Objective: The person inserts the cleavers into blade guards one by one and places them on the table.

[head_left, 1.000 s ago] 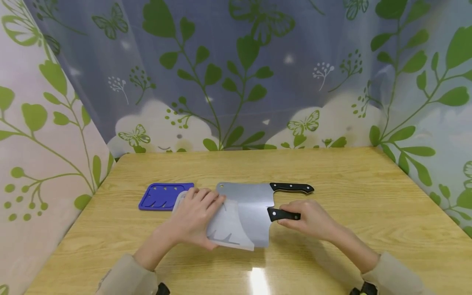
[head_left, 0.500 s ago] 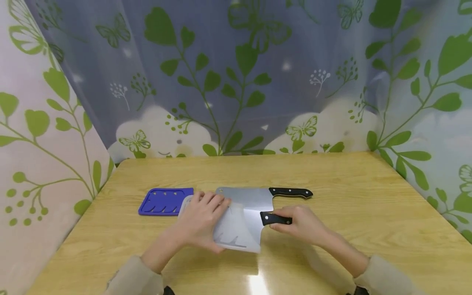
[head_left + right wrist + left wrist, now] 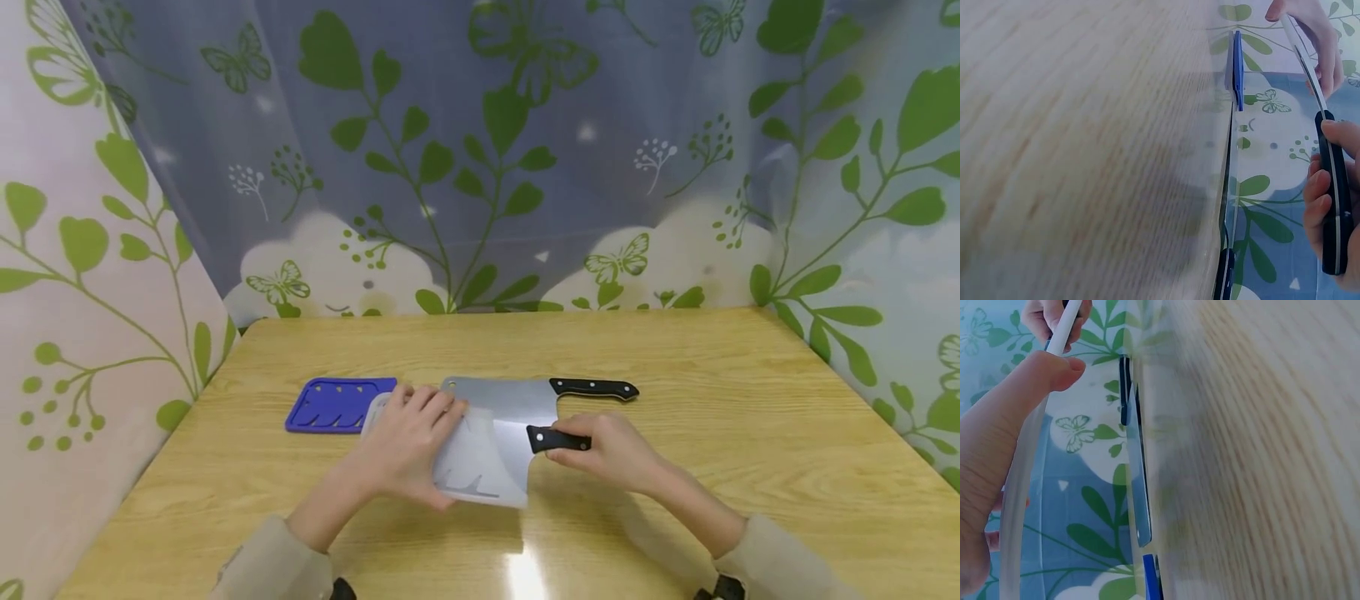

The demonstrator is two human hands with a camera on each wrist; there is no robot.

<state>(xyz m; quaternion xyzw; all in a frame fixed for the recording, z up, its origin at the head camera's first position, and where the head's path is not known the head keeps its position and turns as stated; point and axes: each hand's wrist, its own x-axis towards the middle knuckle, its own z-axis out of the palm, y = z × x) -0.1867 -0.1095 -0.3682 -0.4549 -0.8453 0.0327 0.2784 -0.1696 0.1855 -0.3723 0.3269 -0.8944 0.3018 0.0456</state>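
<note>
My left hand (image 3: 401, 446) grips a whitish blade guard (image 3: 472, 462), thumb along its near edge and fingers over its far edge. With my right hand (image 3: 618, 450) I hold a cleaver (image 3: 558, 439) by its black riveted handle. Most of that blade sits inside the guard; a strip of steel near the handle still shows. Both are raised above the table, as the left wrist view shows with the guard (image 3: 1016, 506) edge-on. In the right wrist view, fingers and thumb wrap the black handle (image 3: 1335, 200).
A second cleaver (image 3: 525, 396) lies flat behind my hands, its black handle (image 3: 596, 388) pointing right. To its left a blue blade guard (image 3: 330, 408) lies on the wooden table (image 3: 750, 417). A patterned curtain (image 3: 420, 167) hangs behind the table.
My right hand has moved left, sliding the cleaver deeper into the whitish guard, so less steel shows. My left hand has shifted slightly right. In the last half second there is little movement.
</note>
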